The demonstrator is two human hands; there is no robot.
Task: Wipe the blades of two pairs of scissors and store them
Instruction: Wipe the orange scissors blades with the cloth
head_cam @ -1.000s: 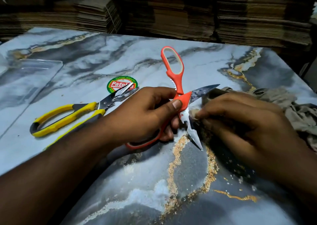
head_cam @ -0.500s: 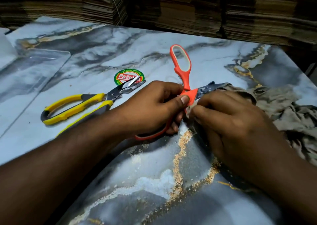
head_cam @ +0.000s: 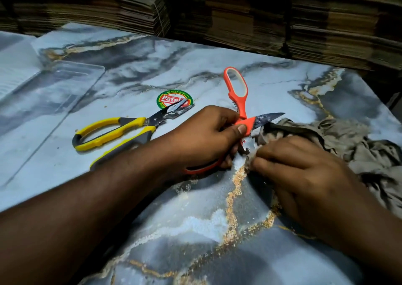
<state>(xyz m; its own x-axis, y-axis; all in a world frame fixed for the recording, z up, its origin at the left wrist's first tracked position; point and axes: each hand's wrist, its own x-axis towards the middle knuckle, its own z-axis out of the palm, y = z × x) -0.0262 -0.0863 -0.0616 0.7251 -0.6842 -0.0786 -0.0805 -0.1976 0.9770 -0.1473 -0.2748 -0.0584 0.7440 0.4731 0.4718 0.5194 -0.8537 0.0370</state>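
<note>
Orange-handled scissors (head_cam: 236, 93) lie spread wide at the middle of the marble table (head_cam: 152, 208). My left hand (head_cam: 204, 136) grips them at the pivot and lower handle. One stained blade (head_cam: 268, 119) points right. My right hand (head_cam: 304, 176) pinches a grey-brown cloth (head_cam: 352, 141) around the other blade, which is hidden under the cloth and fingers. Yellow-handled scissors (head_cam: 113, 130) lie to the left, blades slightly apart, untouched.
A round green and red sticker (head_cam: 167, 98) lies under the yellow scissors' tips. A clear plastic tray (head_cam: 65, 82) sits at the far left. Stacks of flat cardboard (head_cam: 239, 23) line the table's far edge.
My right hand with the cloth has slid down from the pivot along the lower blade. The right-pointing blade, covered half a second ago, shows again. The left hand keeps its grip.
</note>
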